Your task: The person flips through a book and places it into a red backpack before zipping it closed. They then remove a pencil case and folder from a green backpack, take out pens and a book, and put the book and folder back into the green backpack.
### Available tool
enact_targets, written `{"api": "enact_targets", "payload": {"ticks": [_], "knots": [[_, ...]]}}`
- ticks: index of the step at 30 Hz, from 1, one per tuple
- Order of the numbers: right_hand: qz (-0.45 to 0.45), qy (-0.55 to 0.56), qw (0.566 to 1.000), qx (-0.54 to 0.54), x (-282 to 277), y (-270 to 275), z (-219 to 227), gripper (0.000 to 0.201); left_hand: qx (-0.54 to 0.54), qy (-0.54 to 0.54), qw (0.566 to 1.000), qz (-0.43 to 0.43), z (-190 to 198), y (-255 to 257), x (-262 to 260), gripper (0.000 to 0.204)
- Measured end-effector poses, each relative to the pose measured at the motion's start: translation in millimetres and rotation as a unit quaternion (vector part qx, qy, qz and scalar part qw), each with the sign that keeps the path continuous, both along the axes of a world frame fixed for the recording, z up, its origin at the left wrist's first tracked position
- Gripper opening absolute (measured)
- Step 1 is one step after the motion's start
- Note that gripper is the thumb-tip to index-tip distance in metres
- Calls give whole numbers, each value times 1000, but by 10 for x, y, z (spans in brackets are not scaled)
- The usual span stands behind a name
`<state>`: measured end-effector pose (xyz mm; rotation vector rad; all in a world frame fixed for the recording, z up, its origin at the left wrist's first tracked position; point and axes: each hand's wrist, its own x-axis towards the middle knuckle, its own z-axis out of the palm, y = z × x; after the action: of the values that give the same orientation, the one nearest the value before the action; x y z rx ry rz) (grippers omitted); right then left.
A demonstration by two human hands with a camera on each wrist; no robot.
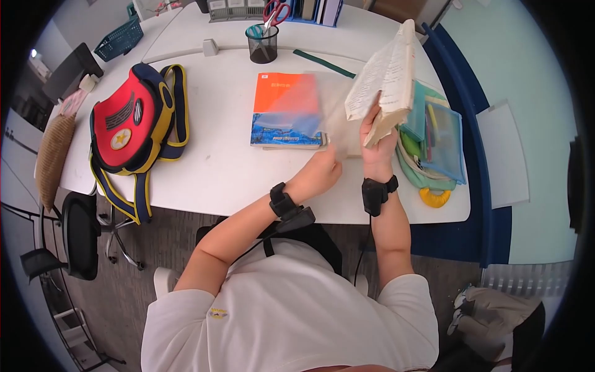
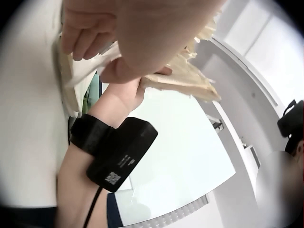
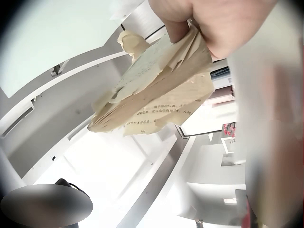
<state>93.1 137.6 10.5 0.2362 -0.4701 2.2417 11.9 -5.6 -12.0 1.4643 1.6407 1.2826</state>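
My right hand (image 1: 379, 146) grips a worn, yellowed paperback book (image 1: 387, 80) by its lower part and holds it upright above the table's right side. Its ragged page edges and printed text show in the right wrist view. My left hand (image 1: 319, 172) is curled by the lower corner of a blurred, pale see-through sheet (image 1: 338, 102), pinching its edge. That sheet overlaps an orange and blue book (image 1: 273, 102) lying flat on the white table (image 1: 214, 124). In the left wrist view, a pale strip (image 2: 88, 71) passes between the left thumb and fingers.
A red, black and yellow backpack (image 1: 133, 118) lies at the left. Behind the books stand a mesh pen cup (image 1: 262, 49) with scissors and a dark green strip (image 1: 323, 63). To the right are a green pouch (image 1: 427, 177) and a clear blue-edged case (image 1: 447, 139).
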Motion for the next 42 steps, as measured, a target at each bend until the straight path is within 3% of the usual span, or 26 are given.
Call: {"api": "enact_targets", "payload": {"ticks": [2,3,5,8,10,12,15,18,20,22,27,30,31,34,37,42], "knots": [[-116,-65,985,-108,3,-73,119,28,69,-111,991,-14,-3,-41,26,44],[-24,47,998,-39,66,131,-104,27,51,-229,972,-9,-4,-35,-3,45],[-2,90,994,-63,120,128,-36,30,11,-453,891,1,-11,-26,-134,48],[-11,113,992,-57,197,214,13,29,32,-618,786,-14,83,-110,-389,44],[26,167,985,-25,232,315,-35,30,50,-580,813,16,109,-166,-481,37],[-42,117,992,-31,299,331,-12,30,46,-521,851,46,107,-224,-559,37],[-69,84,994,12,416,506,-125,30,83,-467,866,161,183,-343,-610,52],[-20,103,994,33,512,699,-168,30,124,-446,867,184,285,-504,-735,67],[-59,51,997,8,525,727,-169,31,155,-414,878,182,315,-610,-869,71],[-180,-79,980,-40,495,632,-35,33,183,-386,885,184,263,-716,-1044,71],[-229,-167,959,24,411,431,212,38,239,-367,860,260,231,-911,-1248,52],[-261,-224,937,62,449,431,257,39,75,-175,930,314,61,-1034,-1416,49],[-271,-246,928,71,465,426,270,39,56,-115,942,309,-325,-1072,-1658,45],[-267,-289,916,77,450,319,334,40,-20,112,934,340,-274,-1122,-1598,50],[-250,-336,900,119,371,233,309,39,6,177,926,332,-341,-1093,-1706,51],[-147,-341,908,193,118,180,121,40,112,9,935,335,-154,-1001,-1780,57]]}}
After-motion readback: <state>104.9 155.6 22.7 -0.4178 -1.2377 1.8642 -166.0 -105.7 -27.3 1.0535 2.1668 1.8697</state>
